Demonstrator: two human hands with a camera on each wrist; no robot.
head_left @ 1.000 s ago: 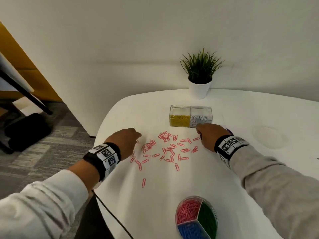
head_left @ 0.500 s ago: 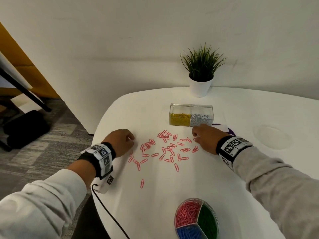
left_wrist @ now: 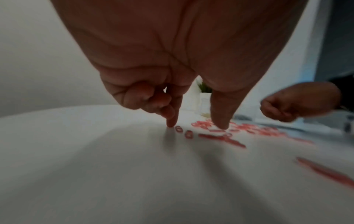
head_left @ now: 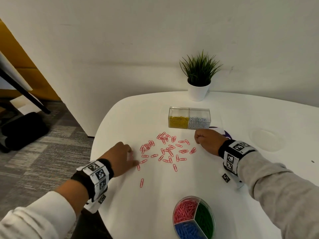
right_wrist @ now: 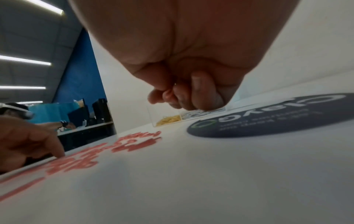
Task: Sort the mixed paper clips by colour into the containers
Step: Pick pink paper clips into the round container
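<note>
1. The left hand [head_left: 119,156] has forefinger and thumb stretched down to the surface [head_left: 155,190], other fingers curled, touching the nearest pink clips [head_left: 165,149].
2. The right hand [head_left: 208,140] is fisted across the scatter; whether it holds clips, I cannot tell.
3. Only pink remains loose, so gathering seems underway.
4. Next: pinch clips and carry them back to the round tray [head_left: 213,213] near the body.
</note>
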